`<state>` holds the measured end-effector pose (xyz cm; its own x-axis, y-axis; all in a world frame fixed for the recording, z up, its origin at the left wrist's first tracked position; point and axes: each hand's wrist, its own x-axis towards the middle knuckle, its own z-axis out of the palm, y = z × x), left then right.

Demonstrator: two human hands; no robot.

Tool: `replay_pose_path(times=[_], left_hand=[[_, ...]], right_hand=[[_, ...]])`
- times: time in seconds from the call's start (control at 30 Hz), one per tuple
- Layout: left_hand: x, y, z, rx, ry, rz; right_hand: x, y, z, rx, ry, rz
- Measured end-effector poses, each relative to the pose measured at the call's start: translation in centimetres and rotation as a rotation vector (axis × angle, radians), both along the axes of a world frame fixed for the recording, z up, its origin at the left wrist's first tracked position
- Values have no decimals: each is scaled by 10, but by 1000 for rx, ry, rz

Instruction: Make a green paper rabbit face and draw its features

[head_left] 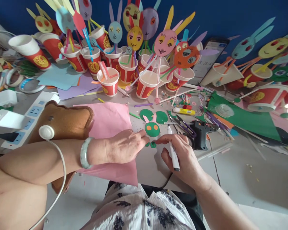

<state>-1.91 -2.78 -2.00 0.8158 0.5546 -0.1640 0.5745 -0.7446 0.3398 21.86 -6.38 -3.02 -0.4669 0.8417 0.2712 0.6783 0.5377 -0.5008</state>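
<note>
A green paper rabbit face (pixel 152 129) with orange eyes and pink ears lies on the table between my hands. Just below it are a small green disc (pixel 153 145) lettered "Hi" and another small green piece (pixel 147 144), partly hidden by my fingers. My left hand (pixel 124 145) is closed, its fingertips pressed together at the lower left edge of the face; what they pinch, if anything, is hidden. A white marker pen (pixel 173 156) with a dark end is gripped in my right hand (pixel 184 159), whose index finger reaches toward the lettered disc.
Two green ovals (pixel 161 117) lie behind the face. Pink paper (pixel 110 124) and a brown pouch (pixel 62 119) are left, beside a power strip (pixel 33 115). Scissors (pixel 186 126) and a glue gun (pixel 203 134) lie right. Red cups (pixel 147 84) with paper rabbits stand behind.
</note>
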Motion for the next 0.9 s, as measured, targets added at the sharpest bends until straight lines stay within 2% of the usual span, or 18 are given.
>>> replay_pose_path(times=[0.3,0.53,0.7,0.9], left_hand=[[-3,-3,-3,-33,-89,-17],[-4,-4,-6,-29,-112,-16],[-6,-4,-8,-8,-115,-35],[-2,-2,-1,101,-45,-20]], right_hand=[[2,-3,-2,11,-6,9],[1,-1,0,-37,-37,50],[0,0,2,-19,-5,99],[1,0,-4,80,-49,-23]])
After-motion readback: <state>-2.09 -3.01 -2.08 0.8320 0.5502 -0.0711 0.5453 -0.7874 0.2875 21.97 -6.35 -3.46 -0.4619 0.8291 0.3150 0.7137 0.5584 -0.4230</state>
